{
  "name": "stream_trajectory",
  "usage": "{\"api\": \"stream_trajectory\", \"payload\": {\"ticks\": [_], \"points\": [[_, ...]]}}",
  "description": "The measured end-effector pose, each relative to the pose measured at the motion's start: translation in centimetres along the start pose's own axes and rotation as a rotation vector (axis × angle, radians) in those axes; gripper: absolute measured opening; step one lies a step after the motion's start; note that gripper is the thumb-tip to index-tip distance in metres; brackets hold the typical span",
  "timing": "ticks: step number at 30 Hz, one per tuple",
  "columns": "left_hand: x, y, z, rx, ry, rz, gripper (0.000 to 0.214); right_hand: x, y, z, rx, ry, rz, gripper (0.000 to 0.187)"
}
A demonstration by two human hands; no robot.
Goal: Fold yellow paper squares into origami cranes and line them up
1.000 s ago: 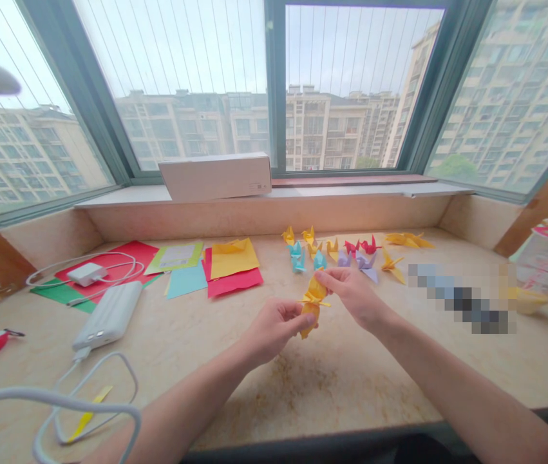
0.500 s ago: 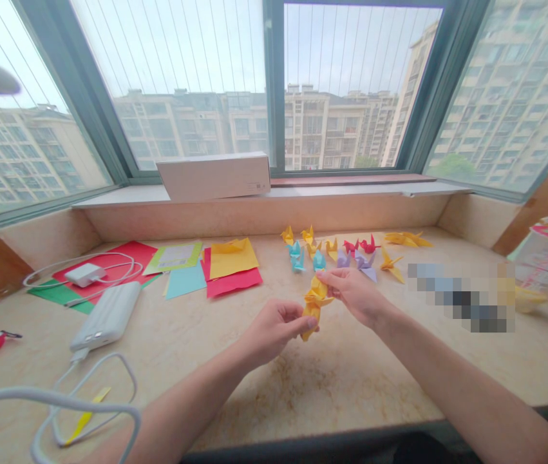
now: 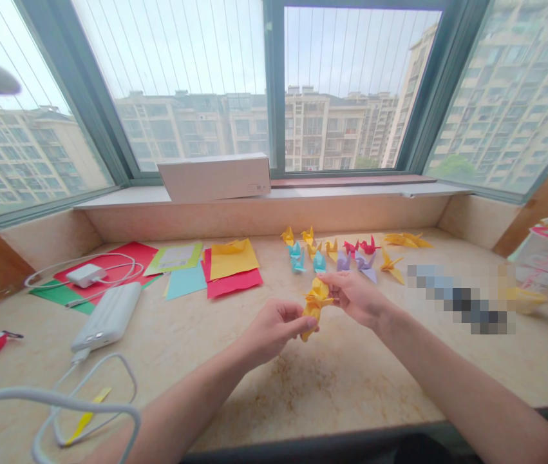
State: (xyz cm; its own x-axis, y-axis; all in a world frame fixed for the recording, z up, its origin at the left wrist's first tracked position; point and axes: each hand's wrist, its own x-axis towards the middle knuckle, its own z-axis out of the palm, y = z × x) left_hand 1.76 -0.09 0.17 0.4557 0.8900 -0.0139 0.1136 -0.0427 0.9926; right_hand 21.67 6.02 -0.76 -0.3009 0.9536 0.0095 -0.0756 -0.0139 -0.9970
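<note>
A folded yellow paper crane (image 3: 317, 296) is held up above the stone counter (image 3: 302, 406) between both hands. My left hand (image 3: 281, 327) pinches its lower end between thumb and fingers. At its upper right side, my right hand (image 3: 351, 293) grips a part of the paper with closed fingertips. Just beyond stand several finished cranes in rows: a light blue crane (image 3: 319, 261), a purple crane (image 3: 344, 260), a red crane (image 3: 369, 245) and yellow ones. Another yellow crane (image 3: 391, 265) lies to the right of the group.
Left of the hands lie yellow paper sheets (image 3: 235, 261), a light blue sheet (image 3: 185, 283) and a red sheet (image 3: 133, 254). A white power bank (image 3: 107, 314), charger (image 3: 85, 275) and cables sit farther left. A plastic cup (image 3: 547, 264) stands at right; a white box (image 3: 216, 177) is on the sill.
Both hands keep their hold on the yellow crane. Its upper part has shifted slightly as the right fingers moved a little; otherwise the scene is the same.
</note>
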Motion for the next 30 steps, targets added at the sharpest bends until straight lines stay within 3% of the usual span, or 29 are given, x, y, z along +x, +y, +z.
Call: {"api": "stream_trajectory", "payload": {"ticks": [4, 9, 13, 17, 30], "points": [[0.1, -0.1, 0.0, 0.006, 0.011, 0.014, 0.038, 0.1, -0.2, 0.0, 0.101, -0.001, 0.116, 0.031], [0.4, -0.5, -0.2, -0.012, 0.062, 0.069, 0.039, -0.3, -1.1, 0.4, -0.122, 0.016, 0.019, 0.045], [0.5, -0.8, -0.3, -0.025, 0.061, 0.063, 0.038, -0.7, -1.2, 0.8, -0.207, -0.059, -0.016, 0.051], [0.4, -0.8, 0.0, -0.017, 0.029, 0.021, 0.037, -0.4, -0.7, 0.9, -0.13, -0.022, -0.039, 0.045], [-0.1, 0.2, 0.3, -0.025, 0.025, -0.012, 0.035, -0.3, -0.5, 0.4, 0.081, 0.001, 0.107, 0.032]]}}
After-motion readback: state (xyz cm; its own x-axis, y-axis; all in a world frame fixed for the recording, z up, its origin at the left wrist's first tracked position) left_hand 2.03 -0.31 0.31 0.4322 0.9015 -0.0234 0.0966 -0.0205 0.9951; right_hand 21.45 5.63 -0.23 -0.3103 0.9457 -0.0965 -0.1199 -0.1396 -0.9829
